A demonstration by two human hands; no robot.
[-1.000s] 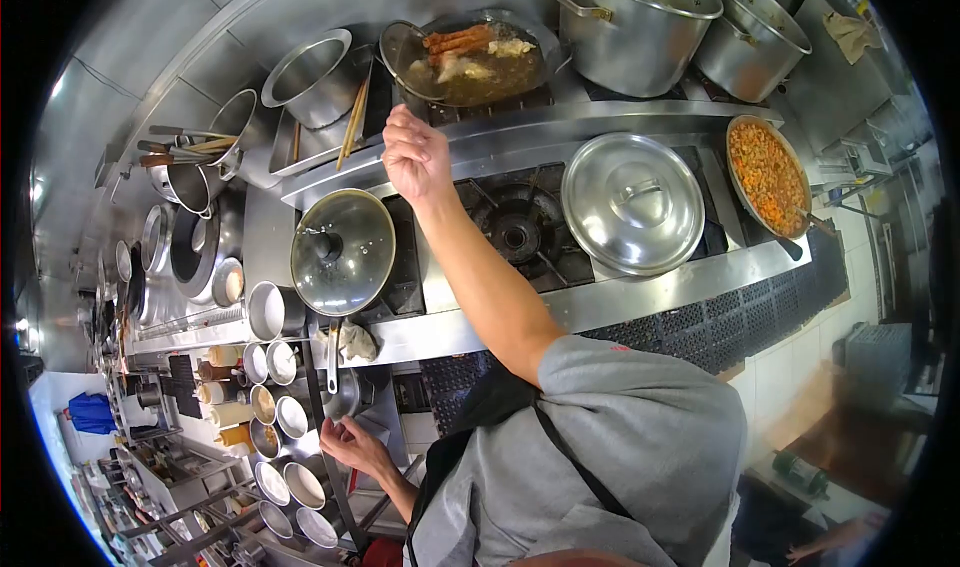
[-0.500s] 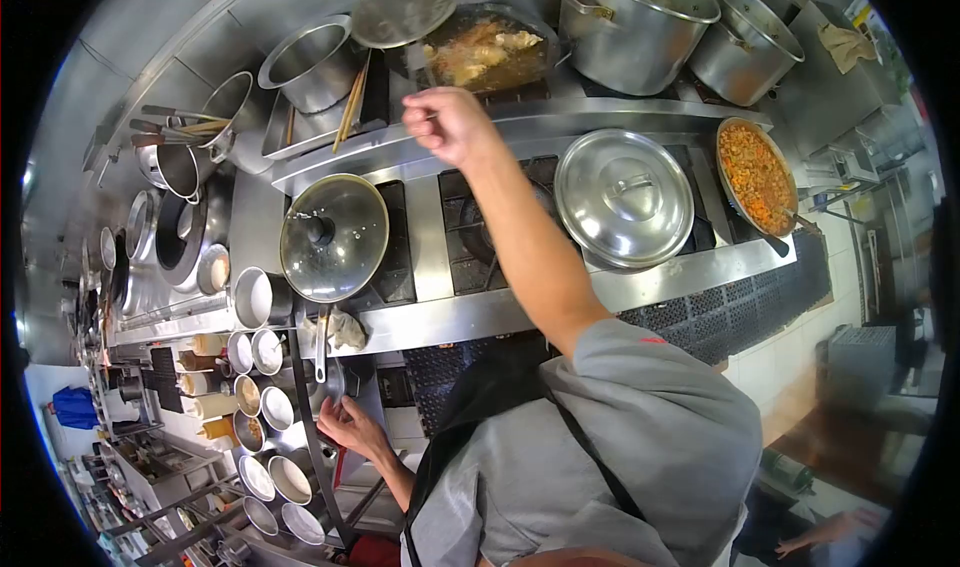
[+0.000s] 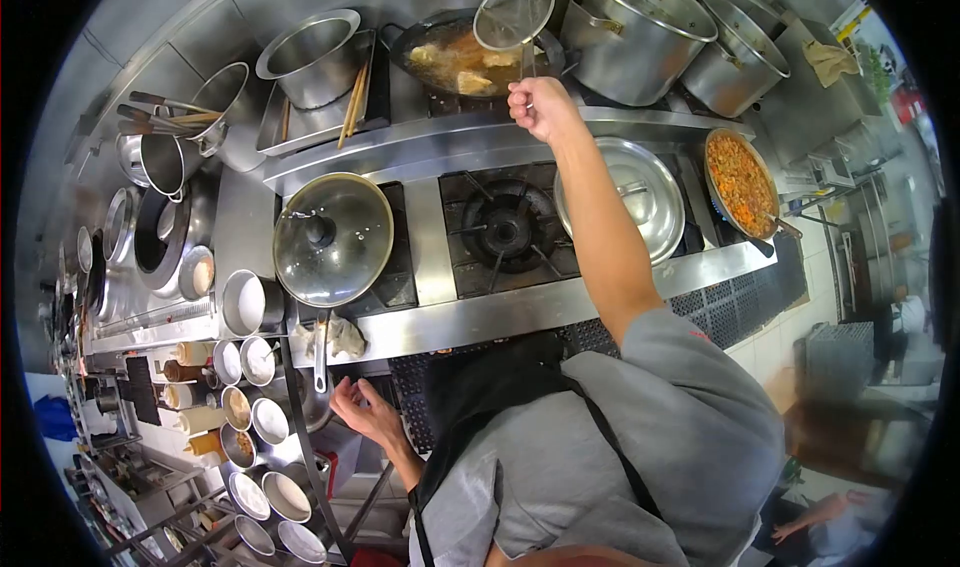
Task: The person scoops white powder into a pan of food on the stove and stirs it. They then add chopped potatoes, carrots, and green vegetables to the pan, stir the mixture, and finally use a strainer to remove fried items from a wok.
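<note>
My right hand (image 3: 545, 109) reaches over the stove and is closed on the handle of a wire mesh skimmer (image 3: 513, 12). The skimmer's round basket is tipped up above the right side of a dark wok (image 3: 408, 55). Pale golden pieces of frying food (image 3: 473, 83) sit in the oil there. Down by the stove's front edge, my left hand (image 3: 370, 414) is held with fingers loosely bent and apart, and nothing shows in it. Just above it lies the handle of a pan with a glass lid (image 3: 333, 237), beside a crumpled cloth (image 3: 345, 338).
A bare burner (image 3: 503, 229) lies beneath my right forearm. Right of it are a steel lid (image 3: 655, 202) and a pan of diced food (image 3: 740, 182). Tall stockpots (image 3: 640, 47) stand behind. Several ingredient bowls (image 3: 270, 421) fill the left side. Another person's arm (image 3: 825, 512) shows at lower right.
My right hand has moved right with the skimmer, whose basket has swung from the wok's left side to its right. My left hand has shifted slightly right. The view has shifted a little.
</note>
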